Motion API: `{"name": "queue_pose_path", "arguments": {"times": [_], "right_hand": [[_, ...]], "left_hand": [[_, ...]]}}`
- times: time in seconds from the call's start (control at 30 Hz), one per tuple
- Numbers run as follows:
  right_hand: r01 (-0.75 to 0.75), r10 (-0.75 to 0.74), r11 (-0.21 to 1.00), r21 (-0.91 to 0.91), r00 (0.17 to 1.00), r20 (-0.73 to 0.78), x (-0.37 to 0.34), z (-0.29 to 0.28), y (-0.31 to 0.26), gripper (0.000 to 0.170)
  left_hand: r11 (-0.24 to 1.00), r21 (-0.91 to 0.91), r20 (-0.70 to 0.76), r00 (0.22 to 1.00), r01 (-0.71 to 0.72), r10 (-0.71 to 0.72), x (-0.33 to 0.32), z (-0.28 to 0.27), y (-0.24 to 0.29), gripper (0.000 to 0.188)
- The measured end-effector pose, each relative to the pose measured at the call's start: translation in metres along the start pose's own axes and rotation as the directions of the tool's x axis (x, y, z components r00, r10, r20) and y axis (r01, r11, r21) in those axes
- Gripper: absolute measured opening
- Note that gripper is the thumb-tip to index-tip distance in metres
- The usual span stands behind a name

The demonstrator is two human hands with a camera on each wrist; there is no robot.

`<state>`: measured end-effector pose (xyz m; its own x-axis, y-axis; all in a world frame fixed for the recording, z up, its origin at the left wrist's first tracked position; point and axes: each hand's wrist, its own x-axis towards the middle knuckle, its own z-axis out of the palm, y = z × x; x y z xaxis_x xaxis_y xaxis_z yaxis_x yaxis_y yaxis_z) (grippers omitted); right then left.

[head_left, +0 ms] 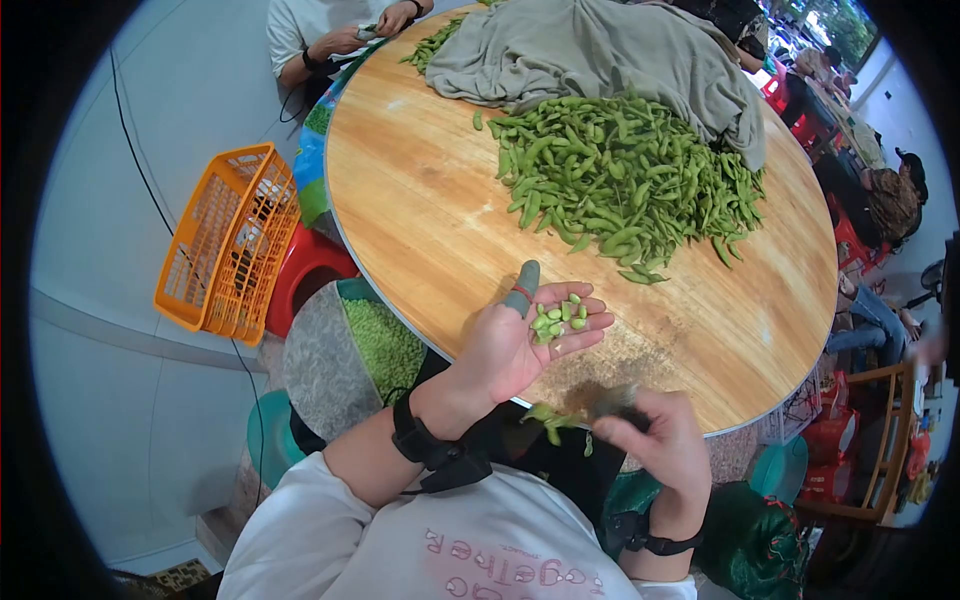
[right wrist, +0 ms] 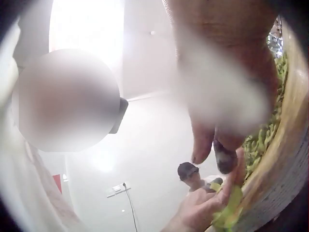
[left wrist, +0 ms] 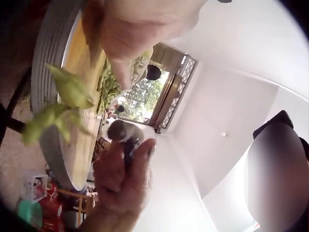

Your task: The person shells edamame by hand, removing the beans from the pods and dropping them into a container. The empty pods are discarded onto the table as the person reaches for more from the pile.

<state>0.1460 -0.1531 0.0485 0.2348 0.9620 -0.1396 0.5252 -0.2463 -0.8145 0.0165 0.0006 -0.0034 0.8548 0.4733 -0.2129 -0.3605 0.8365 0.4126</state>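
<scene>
My left hand [head_left: 500, 345] is palm up over the table's near edge, fingers straight, with several shelled green soybeans [head_left: 553, 322] lying on the palm and fingers. A grey finger cot with a red band covers its thumb. To its right, my right hand [head_left: 668, 440] has its thumb apart from a blurred fingertip in a dark grey cot. Split soybean pods [head_left: 548, 420] hang in the air beside those fingertips, apart from them in the left wrist view. A large heap of whole soybean pods [head_left: 625, 185] covers the middle of the round wooden table [head_left: 400, 190].
A grey cloth [head_left: 590, 50] drapes over the back of the heap. Shelled beans [head_left: 385, 345] fill a container below the table's left edge, beside an orange crate [head_left: 225, 250] and red stool [head_left: 305, 270]. Another person [head_left: 330, 40] works at the far left.
</scene>
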Motion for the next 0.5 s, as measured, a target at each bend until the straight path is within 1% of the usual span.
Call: {"name": "queue_pose_path", "arguments": {"times": [0.03,0.07,0.1,0.17,0.2,0.23,0.3,0.33,0.37,0.4,0.43,0.47,0.5], "right_hand": [[0.015,0.02,0.969,0.246,0.99,-0.141,-0.001,0.005,-0.005,0.012],[0.141,-0.073,0.973,0.182,0.939,-0.337,0.006,0.014,0.003,0.016],[0.14,-0.073,0.974,0.179,0.938,-0.338,0.01,0.018,-0.004,0.016],[0.108,-0.123,0.992,-0.058,0.895,-0.429,0.018,0.027,-0.021,0.018],[0.137,-0.195,0.976,-0.171,0.897,-0.396,0.022,0.032,-0.025,0.021],[0.137,-0.196,0.975,-0.175,0.898,-0.393,0.025,0.037,-0.025,0.021],[0.241,-0.382,0.868,-0.433,0.882,-0.274,0.034,0.047,-0.022,0.018],[0.25,-0.376,0.889,-0.383,0.876,-0.302,0.038,0.05,-0.022,0.014],[0.252,-0.377,0.888,-0.385,0.878,-0.294,0.041,0.053,-0.02,0.014],[0.265,-0.325,0.944,-0.196,0.85,-0.416,0.045,0.058,-0.017,0.012],[0.288,-0.246,0.958,-0.001,0.817,-0.522,0.049,0.061,-0.015,0.009],[0.227,-0.083,0.947,0.228,0.858,-0.507,0.052,0.062,-0.013,0.009],[0.225,-0.084,0.949,0.223,0.858,-0.506,0.053,0.059,-0.014,0.009]], "left_hand": [[0.998,-0.066,0.011,1.0,0.025,-0.025,-0.001,0.002,0.0,0.061],[0.997,-0.067,0.014,1.0,0.026,-0.025,-0.001,0.002,-0.001,0.061],[0.994,-0.105,0.026,0.999,0.042,-0.04,-0.001,0.002,-0.003,0.063],[0.988,-0.145,0.041,0.998,0.059,-0.054,-0.003,0.002,-0.007,0.065],[0.993,-0.108,0.032,0.999,0.046,-0.042,-0.003,0.003,-0.009,0.066],[0.997,-0.072,0.024,0.999,0.031,-0.03,-0.005,0.004,-0.011,0.067],[0.997,-0.072,0.011,0.999,0.037,-0.036,-0.01,0.008,-0.011,0.068],[0.997,-0.074,0.018,0.999,0.029,-0.028,-0.011,0.008,-0.011,0.067],[0.997,-0.078,0.023,1.0,0.022,-0.021,-0.013,0.007,-0.011,0.066],[0.994,-0.11,0.051,0.999,0.016,-0.01,-0.012,0.002,-0.011,0.061],[0.993,-0.115,0.051,0.999,0.013,-0.007,-0.013,0.0,-0.011,0.061],[0.988,-0.153,0.011,0.999,0.035,-0.034,-0.015,-0.001,-0.01,0.058],[0.98,-0.192,-0.027,0.998,0.057,-0.064,-0.016,-0.001,-0.008,0.055]]}}
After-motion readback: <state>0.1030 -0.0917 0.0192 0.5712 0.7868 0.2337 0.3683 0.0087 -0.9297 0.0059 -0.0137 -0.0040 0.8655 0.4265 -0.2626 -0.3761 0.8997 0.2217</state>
